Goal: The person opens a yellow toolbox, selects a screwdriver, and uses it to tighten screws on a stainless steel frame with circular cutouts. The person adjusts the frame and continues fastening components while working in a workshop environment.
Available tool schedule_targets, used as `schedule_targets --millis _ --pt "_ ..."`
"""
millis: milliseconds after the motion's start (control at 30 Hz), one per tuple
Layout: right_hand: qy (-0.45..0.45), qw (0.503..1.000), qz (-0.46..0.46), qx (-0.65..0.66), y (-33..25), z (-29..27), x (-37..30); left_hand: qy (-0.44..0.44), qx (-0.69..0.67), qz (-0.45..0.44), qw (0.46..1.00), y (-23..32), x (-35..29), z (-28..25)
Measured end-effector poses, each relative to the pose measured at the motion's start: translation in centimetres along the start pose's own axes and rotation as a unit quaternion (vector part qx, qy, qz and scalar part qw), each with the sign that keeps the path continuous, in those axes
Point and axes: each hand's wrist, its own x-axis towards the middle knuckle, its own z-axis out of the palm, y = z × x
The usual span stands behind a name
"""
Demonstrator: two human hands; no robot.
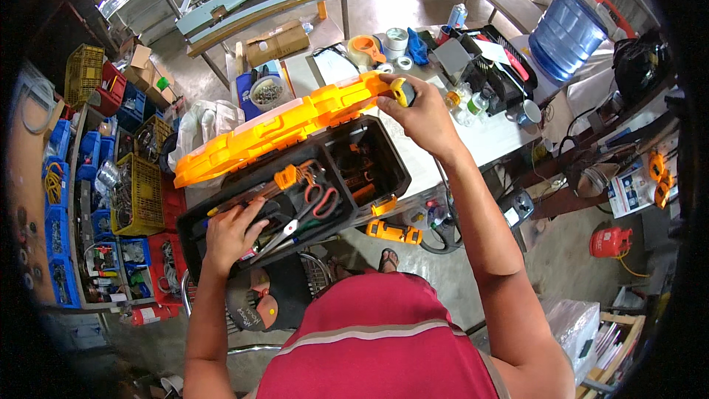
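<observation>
Toolbox (399, 159), a single black one, stands wide open at the near left edge of the largest thing about it, one white tabletop (480, 140); what bears its left end is hidden. Three yellow crates (150, 207) sit at the far left, the nearest holding greyish parts. One blue water jug (567, 35) is on the far right of the tabletop. One orange lid (288, 122) is raised along the toolbox's far side.

Inside the toolbox, one long black tray (196, 227) fills the left and middle, crowded with hand tools that overlap too much to count. Right of it, one compartment contains dark pieces and at least one orange piece (364, 193).

Two hands are at work. The left hand (233, 233) lies over the tray's left part, fingers slightly spread; whether it grips anything I cannot tell. The right hand (419, 109) is above the lid's right end, thumb and fingers closed on one small yellow-and-black item (402, 91).

Beyond the lid, one white tub (258, 103) contains many small metal parts. One pair of scissors (304, 216) with red-and-dark handles lies in the tray, right of the left hand. Two small white tape rolls (404, 63) lie on the tabletop's far side.
</observation>
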Motion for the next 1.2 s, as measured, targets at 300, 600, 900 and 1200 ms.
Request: schedule_targets --millis 300,600,900,1200 --pt "-0.010 0.995 0.037 0.095 -0.1 0.9 0.9 0.040 -0.020 0.099 0.994 2.1 7.6 6.4" --pt "0.004 0.994 0.061 0.090 -0.2 1.0 0.4 0.005 -0.007 0.082 0.997 2.1 8.9 11.3" --pt "0.005 0.993 0.062 0.103 -0.3 1.1 -0.2 -0.011 0.043 0.073 0.996 1.5 9.2 12.4" --pt "0.009 0.993 0.070 0.094 -0.3 1.1 -1.1 -0.050 0.041 0.049 0.997 2.5 9.2 12.0"
